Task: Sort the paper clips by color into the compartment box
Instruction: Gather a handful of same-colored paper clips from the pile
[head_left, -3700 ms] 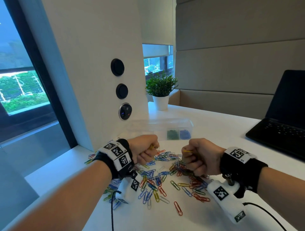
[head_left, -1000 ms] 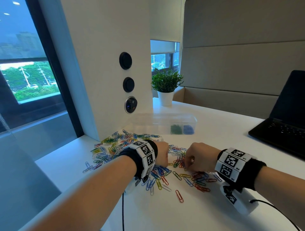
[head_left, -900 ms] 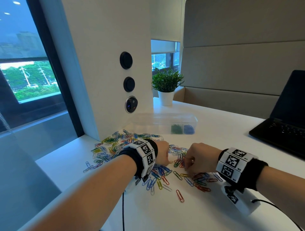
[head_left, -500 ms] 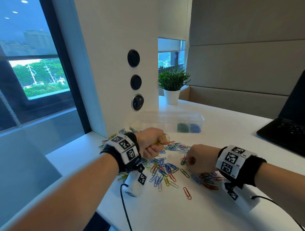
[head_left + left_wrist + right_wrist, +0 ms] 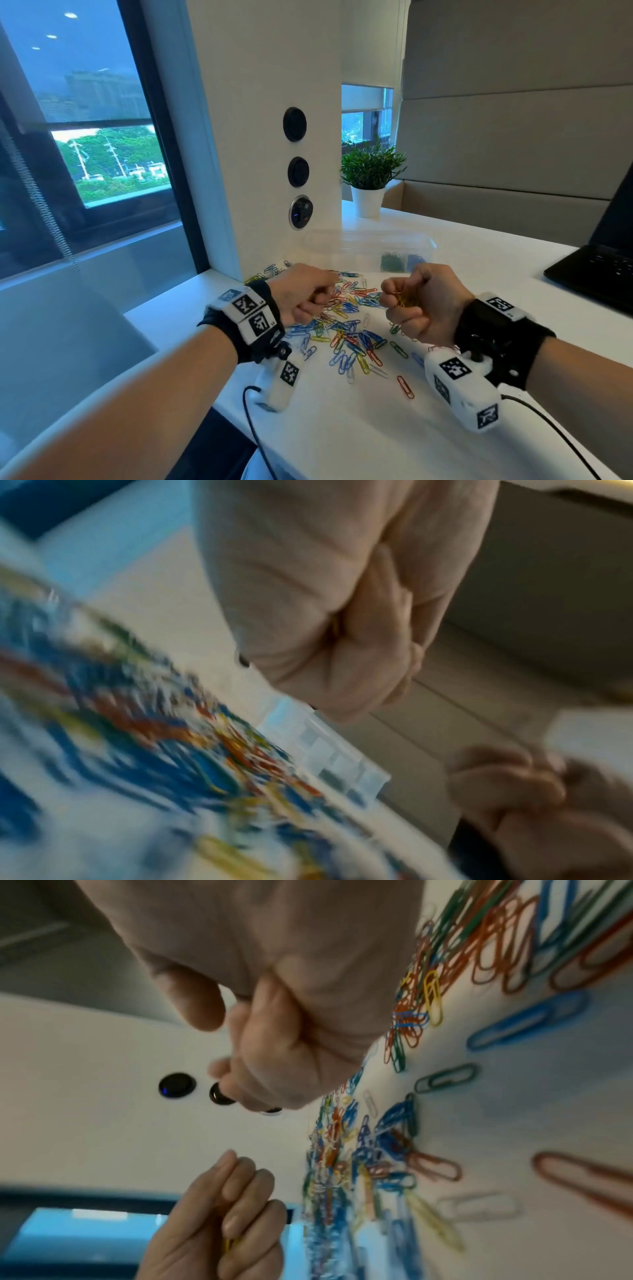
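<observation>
Left hand (image 5: 303, 294) raised over the scattered paper clips (image 5: 346, 329), fingers curled tight, a sliver of yellow visible inside the fist in the right wrist view; contents not identifiable. Right hand (image 5: 419, 308) raised just beside it, curled around a bunch of yellow clips (image 5: 404, 301). Clear compartment box (image 5: 370, 251) behind both hands on the white table (image 5: 342, 428), green and blue clips in its right-end compartments. Potted plant (image 5: 371, 178) further back, laptop (image 5: 599, 267) far right

Right hand (image 5: 423, 308) now raised, clutching yellow clips (image 5: 404, 300)
</observation>
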`<state>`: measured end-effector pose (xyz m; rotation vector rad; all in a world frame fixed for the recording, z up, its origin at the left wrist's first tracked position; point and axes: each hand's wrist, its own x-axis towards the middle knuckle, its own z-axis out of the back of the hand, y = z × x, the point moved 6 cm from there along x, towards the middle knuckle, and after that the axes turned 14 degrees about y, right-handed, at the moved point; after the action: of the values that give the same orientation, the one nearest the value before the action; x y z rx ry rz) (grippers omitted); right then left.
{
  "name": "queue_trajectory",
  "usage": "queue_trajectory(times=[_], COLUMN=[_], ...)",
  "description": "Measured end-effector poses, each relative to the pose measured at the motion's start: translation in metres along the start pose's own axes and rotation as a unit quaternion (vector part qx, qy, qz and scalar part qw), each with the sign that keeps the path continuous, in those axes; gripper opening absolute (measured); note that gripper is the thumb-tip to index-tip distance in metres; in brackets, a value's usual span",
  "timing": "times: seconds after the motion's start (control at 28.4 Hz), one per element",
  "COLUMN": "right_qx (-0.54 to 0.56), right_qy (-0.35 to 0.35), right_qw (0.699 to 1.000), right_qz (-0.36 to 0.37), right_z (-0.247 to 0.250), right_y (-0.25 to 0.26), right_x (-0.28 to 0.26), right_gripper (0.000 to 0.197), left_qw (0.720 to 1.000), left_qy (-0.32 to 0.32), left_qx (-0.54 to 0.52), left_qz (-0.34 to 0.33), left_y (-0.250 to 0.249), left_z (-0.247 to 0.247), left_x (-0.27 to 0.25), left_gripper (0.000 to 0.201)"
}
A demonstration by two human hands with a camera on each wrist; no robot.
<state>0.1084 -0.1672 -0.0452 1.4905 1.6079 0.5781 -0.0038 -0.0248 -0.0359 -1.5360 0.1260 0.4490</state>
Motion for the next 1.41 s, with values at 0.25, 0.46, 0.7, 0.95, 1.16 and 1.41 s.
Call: queue_trajectory(times=[0.25,0.46,0.7,0.95,1.16,1.41], right_qx=[-0.505,-0.756,-0.796,-0.784,-0.804,-0.809], right_qy=[-0.09,-0.065,-0.06,-0.051,-0.048,-0.05], right_qw=[0.846,0.641,0.592,0.609,0.581,0.569], right_qz=[-0.145,-0.116,-0.111,-0.106,-0.122,-0.139], right_z=[-0.006,-0.028,-0.033,-0.032,-0.036,-0.036], right_y=[-0.011,-0.023,-0.025,-0.021,-0.025,-0.026], right_x=[0.0,0.015,0.027,0.025,0.03,0.031], right_gripper=[0.016,0.022,0.015,0.014,0.017,0.015], left_qw=[0.866,0.802,0.79,0.784,0.777,0.821], left_qy=[-0.029,0.008,0.006,0.005,0.009,-0.006], left_qx=[0.499,0.595,0.609,0.617,0.623,0.564], left_qz=[0.019,0.046,0.063,0.062,0.089,0.087], left_y=[0.0,0.004,0.013,0.01,0.012,0.011], left_z=[-0.003,-0.013,-0.01,-0.009,-0.011,-0.001], left_x=[-0.006,-0.002,0.004,0.004,0.009,0.009], left_gripper=[0.017,0.019,0.013,0.015,0.013,0.022])
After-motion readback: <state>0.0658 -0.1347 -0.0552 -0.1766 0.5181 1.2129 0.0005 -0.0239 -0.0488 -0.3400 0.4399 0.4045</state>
